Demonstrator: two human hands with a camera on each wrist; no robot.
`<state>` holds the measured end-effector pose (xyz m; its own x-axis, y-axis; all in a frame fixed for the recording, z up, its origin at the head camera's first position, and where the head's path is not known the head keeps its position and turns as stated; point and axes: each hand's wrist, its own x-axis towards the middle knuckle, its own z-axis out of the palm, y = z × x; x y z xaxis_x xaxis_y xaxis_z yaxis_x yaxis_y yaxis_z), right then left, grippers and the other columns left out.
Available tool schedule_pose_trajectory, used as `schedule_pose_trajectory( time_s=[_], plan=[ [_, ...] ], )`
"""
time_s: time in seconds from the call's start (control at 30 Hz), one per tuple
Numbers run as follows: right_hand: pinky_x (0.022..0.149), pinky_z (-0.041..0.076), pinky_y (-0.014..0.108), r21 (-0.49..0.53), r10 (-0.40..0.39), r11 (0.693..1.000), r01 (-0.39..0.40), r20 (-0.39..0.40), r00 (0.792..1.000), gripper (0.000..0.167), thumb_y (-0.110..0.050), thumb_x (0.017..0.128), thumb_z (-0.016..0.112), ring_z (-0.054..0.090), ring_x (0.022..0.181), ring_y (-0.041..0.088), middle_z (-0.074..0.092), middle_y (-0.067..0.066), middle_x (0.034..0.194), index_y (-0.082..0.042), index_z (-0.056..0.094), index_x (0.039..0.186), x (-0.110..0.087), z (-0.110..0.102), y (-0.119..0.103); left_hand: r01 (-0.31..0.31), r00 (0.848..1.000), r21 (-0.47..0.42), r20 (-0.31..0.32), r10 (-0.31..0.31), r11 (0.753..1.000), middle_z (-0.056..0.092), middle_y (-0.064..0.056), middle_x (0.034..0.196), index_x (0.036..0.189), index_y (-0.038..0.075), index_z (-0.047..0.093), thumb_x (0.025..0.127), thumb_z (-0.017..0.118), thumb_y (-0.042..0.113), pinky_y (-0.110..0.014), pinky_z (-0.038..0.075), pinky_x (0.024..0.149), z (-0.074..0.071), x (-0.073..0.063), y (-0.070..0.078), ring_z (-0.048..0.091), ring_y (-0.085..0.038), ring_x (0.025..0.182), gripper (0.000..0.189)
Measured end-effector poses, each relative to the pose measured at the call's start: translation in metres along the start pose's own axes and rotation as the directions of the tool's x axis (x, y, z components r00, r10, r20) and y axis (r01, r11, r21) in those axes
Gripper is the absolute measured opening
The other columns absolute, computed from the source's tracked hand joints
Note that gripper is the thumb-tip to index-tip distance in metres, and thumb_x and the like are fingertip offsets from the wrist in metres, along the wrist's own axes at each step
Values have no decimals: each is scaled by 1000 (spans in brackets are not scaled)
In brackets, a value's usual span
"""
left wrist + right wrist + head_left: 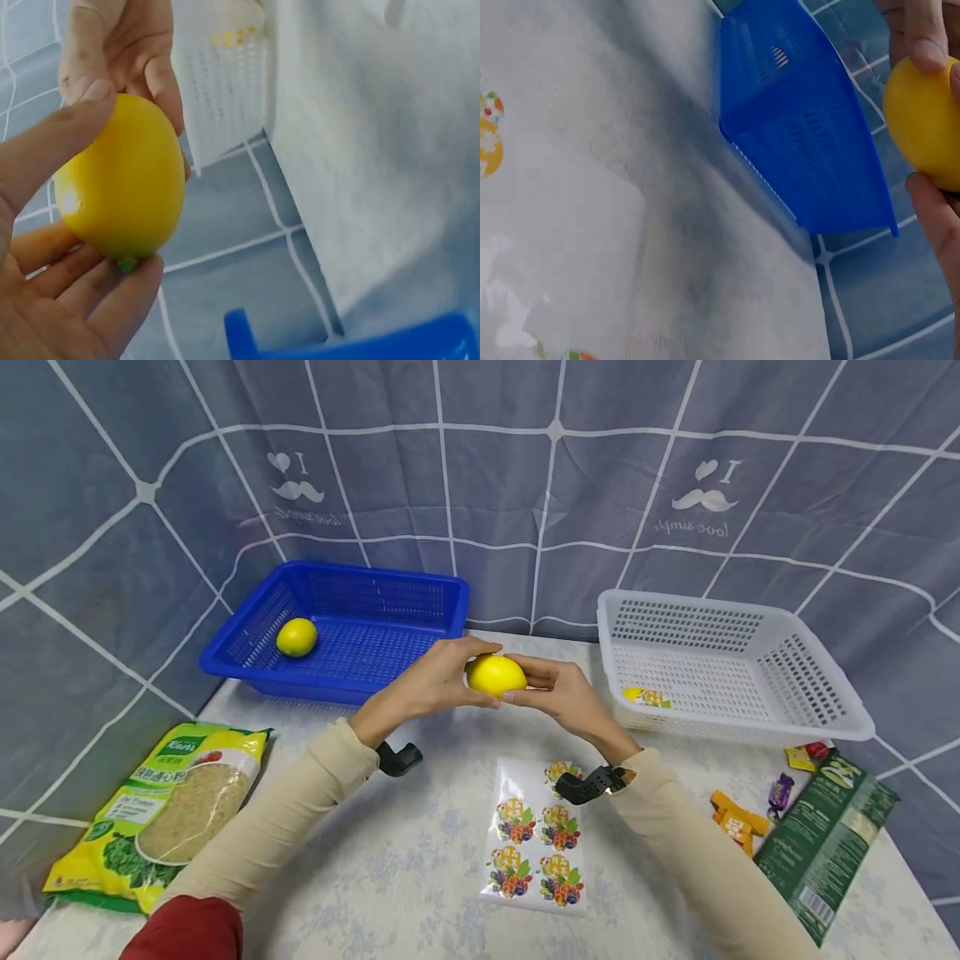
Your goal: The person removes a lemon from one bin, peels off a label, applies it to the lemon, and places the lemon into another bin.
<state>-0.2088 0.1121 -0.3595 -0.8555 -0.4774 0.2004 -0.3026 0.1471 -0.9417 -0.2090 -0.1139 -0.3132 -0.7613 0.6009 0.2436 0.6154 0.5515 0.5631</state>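
Observation:
Both hands hold a yellow lemon (497,675) above the table, between two baskets. My left hand (435,677) grips its left side; in the left wrist view the thumb lies on top and the fingers curl beneath, near the green stem tip. From the opposite end my right hand (561,693) pinches the fruit with thumb and fingers. On the table below lies a sheet of fruit stickers (534,839), partly behind the right wrist's strap. Another lemon (297,637) rests in the blue basket (322,687). Inside the white basket (750,727) is a yellow fruit (634,694) bearing a sticker.
A yellow-green Knorr bag (157,814) lies at the left. To the right are a dark green packet (828,843), orange-wrapped snacks (738,822), a purple candy (780,795) and a small yellow-red packet (806,755). A grey-blue gridded curtain (495,485) hangs behind the table.

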Motion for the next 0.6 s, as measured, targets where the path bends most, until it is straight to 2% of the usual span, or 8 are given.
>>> schedule_pose_trajectory(
  time_s=[0.13, 0.23, 0.33, 0.6],
  plan=[
    [89, 54, 33, 0, 9, 1000, -9, -16, 1000, 56, -18, 88, 75, 63, 116, 23, 59, 8, 136, -9, 55, 140, -10, -11, 4, -23, 1000, -154, -7, 22, 988, 58, -15, 135, 137, -4, 53, 78, 84, 8, -34, 44, 104, 10, 1, -1, 56, -25, 121, 68],
    [91, 53, 33, 1, 23, 1000, -23, -24, 999, 58, -19, 89, 75, 61, 119, 24, 57, 8, 139, -9, 53, 142, -17, -19, 8, -32, 999, -287, -14, 30, 957, 57, -17, 137, 136, -6, 54, 82, 77, -2, -32, 42, 106, 17, 3, -1, 52, -26, 128, 59],
    [93, 52, 32, 10, 38, 999, -38, -28, 999, 60, -18, 90, 74, 58, 123, 25, 54, 9, 142, -7, 50, 144, -24, -25, 11, -24, 1000, -365, -24, 17, 931, 56, -18, 137, 135, -7, 55, 85, 72, -5, -29, 43, 103, 26, 5, -1, 50, -27, 130, 53],
    [93, 51, 31, -14, 89, 996, -90, -18, 996, 63, -11, 92, 70, 53, 127, 31, 46, 16, 147, 0, 41, 147, -32, -30, 19, 7, 997, -409, -70, -39, 913, 57, -18, 136, 132, -6, 58, 84, 72, -9, -29, 44, 102, 57, 14, -10, 51, -28, 129, 50]
  ],
)
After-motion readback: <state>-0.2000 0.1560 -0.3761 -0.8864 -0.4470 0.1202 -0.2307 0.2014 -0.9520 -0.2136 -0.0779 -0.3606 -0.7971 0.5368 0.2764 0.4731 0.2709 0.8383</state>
